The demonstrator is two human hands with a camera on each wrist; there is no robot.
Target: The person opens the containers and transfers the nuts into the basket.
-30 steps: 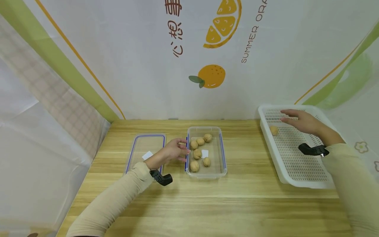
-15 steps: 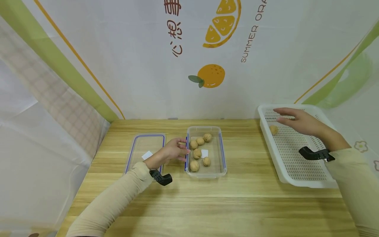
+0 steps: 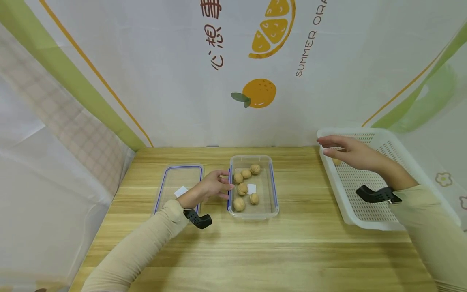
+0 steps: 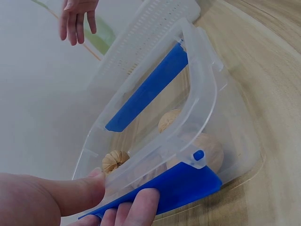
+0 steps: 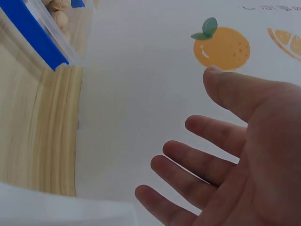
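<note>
My left hand (image 3: 215, 184) holds the left wall of a clear plastic food container (image 3: 268, 207). In the left wrist view its thumb (image 4: 84, 190) lies at the rim and its fingers press the blue latch flap (image 4: 188, 188) outside. Several walnuts (image 3: 242, 188) lie inside the container, mostly along its left half, with a small white paper square (image 3: 251, 188). My right hand (image 3: 354, 153) hovers over the left rim of a white perforated basket (image 3: 346, 211), fingers extended and nothing in them. Under that hand a walnut (image 3: 336, 162) in the basket is partly hidden.
Left of the container, the clear lid (image 3: 182, 174) with a blue seal lies on the wooden table (image 3: 255, 259), partly under my left forearm. A white printed curtain (image 3: 175, 101) rises behind the table's back edge. Bare wood separates container and basket.
My right hand has moved left across the basket, from above its middle to its left rim, now covering part of the walnut there. The left hand and container stay put.
</note>
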